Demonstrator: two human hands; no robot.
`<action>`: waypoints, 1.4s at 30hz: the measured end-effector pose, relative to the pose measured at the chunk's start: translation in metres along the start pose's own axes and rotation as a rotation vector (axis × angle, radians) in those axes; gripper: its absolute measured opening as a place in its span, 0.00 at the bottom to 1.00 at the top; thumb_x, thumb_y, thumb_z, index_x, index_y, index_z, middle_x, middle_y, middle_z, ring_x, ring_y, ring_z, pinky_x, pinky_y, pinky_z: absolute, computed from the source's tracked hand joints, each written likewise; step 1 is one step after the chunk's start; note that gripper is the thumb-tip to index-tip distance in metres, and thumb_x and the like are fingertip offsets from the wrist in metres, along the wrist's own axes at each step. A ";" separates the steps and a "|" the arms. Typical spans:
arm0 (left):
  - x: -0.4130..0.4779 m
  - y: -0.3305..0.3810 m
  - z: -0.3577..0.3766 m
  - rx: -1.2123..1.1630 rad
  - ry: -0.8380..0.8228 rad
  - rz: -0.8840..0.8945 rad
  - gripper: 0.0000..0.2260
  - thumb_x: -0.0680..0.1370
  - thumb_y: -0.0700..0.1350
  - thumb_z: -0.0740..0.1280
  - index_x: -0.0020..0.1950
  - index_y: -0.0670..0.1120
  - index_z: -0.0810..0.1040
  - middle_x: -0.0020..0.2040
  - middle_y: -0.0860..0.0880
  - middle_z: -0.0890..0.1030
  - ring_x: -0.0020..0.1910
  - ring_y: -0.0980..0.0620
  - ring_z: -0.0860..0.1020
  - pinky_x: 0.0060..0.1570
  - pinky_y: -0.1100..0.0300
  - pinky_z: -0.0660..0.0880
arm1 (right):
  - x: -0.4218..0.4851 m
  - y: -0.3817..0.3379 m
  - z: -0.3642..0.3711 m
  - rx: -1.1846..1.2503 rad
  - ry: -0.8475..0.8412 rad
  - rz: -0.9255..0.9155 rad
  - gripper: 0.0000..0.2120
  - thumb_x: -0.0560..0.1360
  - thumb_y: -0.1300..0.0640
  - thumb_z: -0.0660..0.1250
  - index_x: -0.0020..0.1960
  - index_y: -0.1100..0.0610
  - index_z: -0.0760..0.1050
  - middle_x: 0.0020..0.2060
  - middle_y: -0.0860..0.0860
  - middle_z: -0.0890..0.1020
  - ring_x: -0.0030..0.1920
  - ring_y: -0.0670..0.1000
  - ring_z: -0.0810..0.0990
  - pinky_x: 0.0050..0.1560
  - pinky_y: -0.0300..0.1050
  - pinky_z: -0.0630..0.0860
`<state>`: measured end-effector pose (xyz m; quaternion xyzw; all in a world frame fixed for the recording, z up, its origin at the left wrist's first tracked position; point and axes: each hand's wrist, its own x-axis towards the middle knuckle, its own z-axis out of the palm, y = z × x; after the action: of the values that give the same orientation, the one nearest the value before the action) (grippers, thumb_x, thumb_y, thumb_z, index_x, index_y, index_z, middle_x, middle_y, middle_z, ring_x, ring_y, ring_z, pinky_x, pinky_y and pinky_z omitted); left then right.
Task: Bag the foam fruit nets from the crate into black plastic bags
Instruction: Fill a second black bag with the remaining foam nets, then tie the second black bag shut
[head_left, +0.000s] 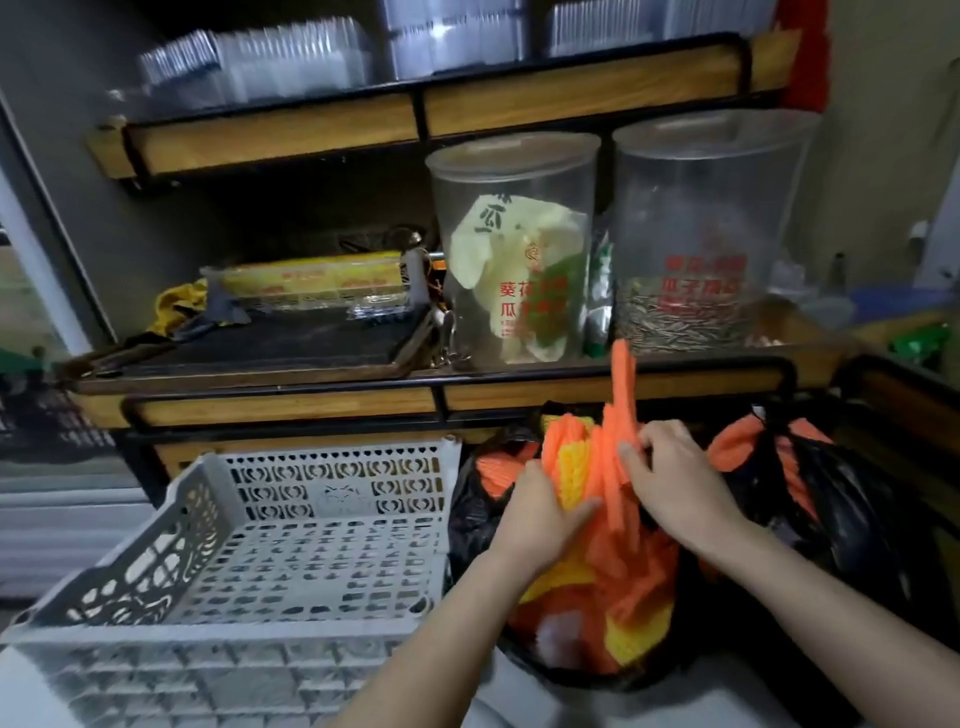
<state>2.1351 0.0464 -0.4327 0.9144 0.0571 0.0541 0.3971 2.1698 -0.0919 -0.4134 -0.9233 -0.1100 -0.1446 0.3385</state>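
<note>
A bunch of orange and yellow foam fruit nets (602, 467) stands up out of an open black plastic bag (472, 514) to the right of the crate. My left hand (540, 514) grips the left side of the bunch, fingers curled round the yellow nets. My right hand (670, 478) holds the right side, fingers pinching the orange strips. More nets (613, 608) fill the bag below my hands. The grey perforated crate (249, 551) at the lower left holds no nets that I can see.
A second black bag (810, 483) stuffed with orange nets sits at the right. Behind is a wooden shelf (291, 400) with two clear jars (514, 249), a tray and stacked clear plastic boxes on the shelf above.
</note>
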 end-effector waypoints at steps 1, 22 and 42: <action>0.002 -0.004 0.007 0.065 -0.019 -0.007 0.29 0.75 0.54 0.67 0.68 0.40 0.61 0.66 0.42 0.67 0.64 0.45 0.70 0.60 0.57 0.68 | -0.002 0.003 0.004 -0.043 -0.014 -0.011 0.08 0.78 0.53 0.61 0.43 0.56 0.67 0.52 0.56 0.73 0.54 0.60 0.75 0.51 0.48 0.69; 0.010 -0.047 0.005 0.607 0.165 0.373 0.18 0.80 0.47 0.61 0.67 0.40 0.66 0.62 0.44 0.68 0.62 0.46 0.69 0.59 0.57 0.69 | -0.019 0.011 0.063 -0.366 -0.352 -0.244 0.41 0.74 0.39 0.62 0.75 0.41 0.38 0.77 0.47 0.41 0.73 0.60 0.54 0.68 0.54 0.64; 0.013 -0.025 -0.032 -0.157 0.305 0.446 0.07 0.78 0.44 0.65 0.39 0.47 0.76 0.35 0.54 0.76 0.37 0.56 0.73 0.39 0.64 0.66 | -0.004 0.013 0.084 -0.482 -0.351 -0.206 0.45 0.71 0.42 0.69 0.76 0.53 0.46 0.77 0.47 0.51 0.74 0.59 0.54 0.71 0.51 0.58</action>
<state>2.1417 0.0877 -0.4288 0.8521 -0.0907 0.2815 0.4317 2.1859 -0.0467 -0.4833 -0.9717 -0.2224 -0.0384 0.0693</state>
